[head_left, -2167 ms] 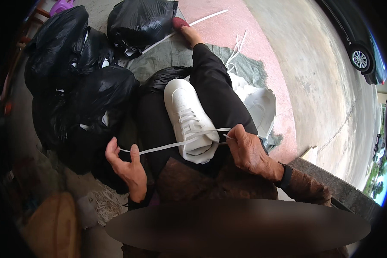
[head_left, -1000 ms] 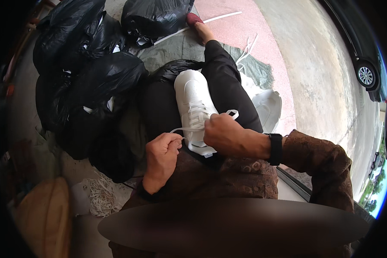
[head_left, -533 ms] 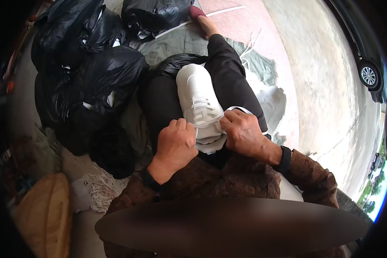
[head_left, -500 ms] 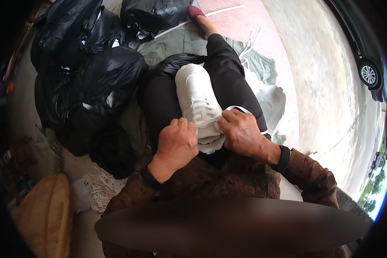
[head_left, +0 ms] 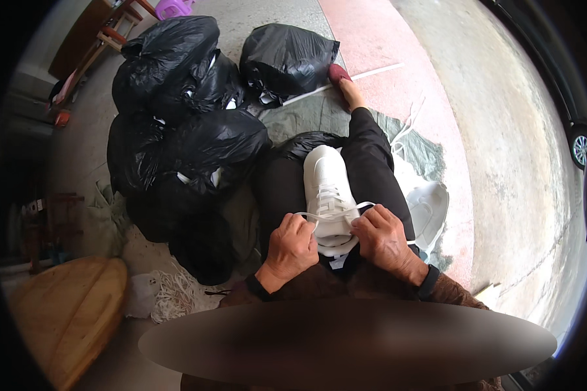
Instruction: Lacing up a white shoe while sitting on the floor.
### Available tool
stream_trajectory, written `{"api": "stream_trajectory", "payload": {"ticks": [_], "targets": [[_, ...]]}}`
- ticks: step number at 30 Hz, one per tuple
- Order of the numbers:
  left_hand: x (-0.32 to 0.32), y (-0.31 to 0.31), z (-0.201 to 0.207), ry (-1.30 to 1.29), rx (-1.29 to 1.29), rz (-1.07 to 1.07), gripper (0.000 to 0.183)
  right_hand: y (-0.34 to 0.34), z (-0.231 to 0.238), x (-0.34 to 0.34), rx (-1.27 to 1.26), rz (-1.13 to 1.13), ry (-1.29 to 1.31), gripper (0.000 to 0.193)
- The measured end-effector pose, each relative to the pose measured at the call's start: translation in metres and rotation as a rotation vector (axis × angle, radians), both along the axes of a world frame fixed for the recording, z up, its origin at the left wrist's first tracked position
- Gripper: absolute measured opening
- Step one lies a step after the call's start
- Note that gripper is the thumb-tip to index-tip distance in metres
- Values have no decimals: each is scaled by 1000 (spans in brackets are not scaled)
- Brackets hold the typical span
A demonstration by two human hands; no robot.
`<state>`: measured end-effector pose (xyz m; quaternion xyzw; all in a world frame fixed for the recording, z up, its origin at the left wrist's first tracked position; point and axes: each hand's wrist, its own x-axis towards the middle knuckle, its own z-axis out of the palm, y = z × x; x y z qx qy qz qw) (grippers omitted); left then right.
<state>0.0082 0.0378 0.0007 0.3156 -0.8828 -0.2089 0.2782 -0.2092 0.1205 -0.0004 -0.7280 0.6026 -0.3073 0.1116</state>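
A white sneaker lies between my thighs, toe pointing away from me, its opening toward my body. White shoelace runs across its tongue, crossed in the upper rows. My left hand is closed in a pinch on one lace end, left of the shoe's opening. On the other side, my right hand pinches the other lace end, which arcs up above the knuckles. The fingertips of both hands are partly hidden. Another white shoe lies right of my right leg.
Black plastic bags are heaped at the left, and another black bag stands at the far middle. A round wooden board is at the lower left, beside a pile of loose white laces. Green sheeting covers the ground ahead.
My hands have moved apart from the shoe's collar, and the lace now shows in loose arcs between them. The whole view has shifted, so the scene sits lower and further right.
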Motion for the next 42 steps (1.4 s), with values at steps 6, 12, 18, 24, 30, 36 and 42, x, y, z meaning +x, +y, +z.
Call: {"api": "stream_trajectory", "payload": {"ticks": [6, 12, 18, 24, 30, 36, 42], "targets": [[6, -2, 6, -67, -155, -65, 26, -14, 5, 13, -7, 58, 63, 18], [-8, 19, -7, -205, -85, -32, 26, 0, -10, 9, -22, -31, 70, 23], [-8, 25, -19, -160, -57, 85, 24, -4, 5, 25, -38, -144, 51, 21], [-7, 7, -4, -406, -315, -237, 13, -6, -5, 23, 27, -244, -57, 23], [-9, -14, 10, -277, -682, -541, 16, -2, 7, 24, -10, 1, 140, 13], [-6, 21, -4, 167, 429, -30, 9, -9, -8, 11, 7, 347, 664, 10], [35, 37, 50, 492, 1229, 416, 15, -32, 15, 27, 146, 516, 769, 17]]}}
